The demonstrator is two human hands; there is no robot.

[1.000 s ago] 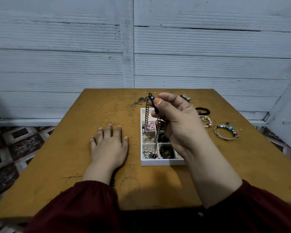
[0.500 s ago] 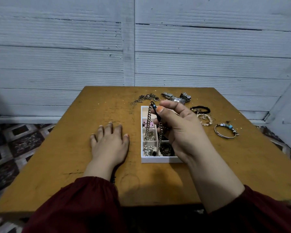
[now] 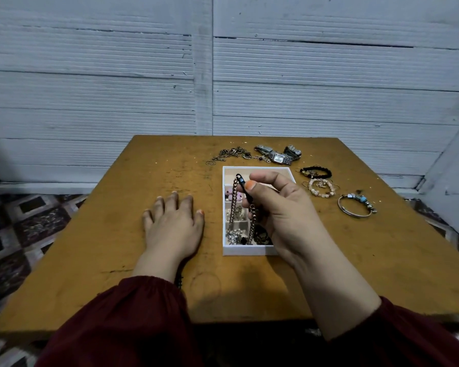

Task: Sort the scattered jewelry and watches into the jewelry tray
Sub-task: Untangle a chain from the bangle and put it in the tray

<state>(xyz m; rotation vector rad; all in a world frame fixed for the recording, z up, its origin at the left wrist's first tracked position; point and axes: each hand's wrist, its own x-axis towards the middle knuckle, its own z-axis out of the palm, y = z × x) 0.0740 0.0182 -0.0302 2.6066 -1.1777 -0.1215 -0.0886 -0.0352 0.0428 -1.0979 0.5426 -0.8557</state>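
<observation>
1. The left hand [image 3: 174, 223] lies flat on the table [image 3: 117, 234] with its fingers straight. The right hand [image 3: 281, 215] pinches a chain [image 3: 233, 205] by its black end.
2. Three bracelets [image 3: 322, 188] lie right of the jewelry tray [image 3: 249, 250]. Two watches [image 3: 277, 157] and one chain tangle [image 3: 231, 154] lie beyond it.
3. The chain is gold-toned and dangles in two strands over the white, divided jewelry tray.

Watches [image 3: 277, 154] behind tray [image 3: 249, 250] — bracelets [image 3: 322, 187] right.

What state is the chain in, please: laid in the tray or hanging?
Hanging: the right hand pinches the chain near its dark clasp, both strands dangling over the tray. Whether their ends touch inside, I cannot tell.
</observation>
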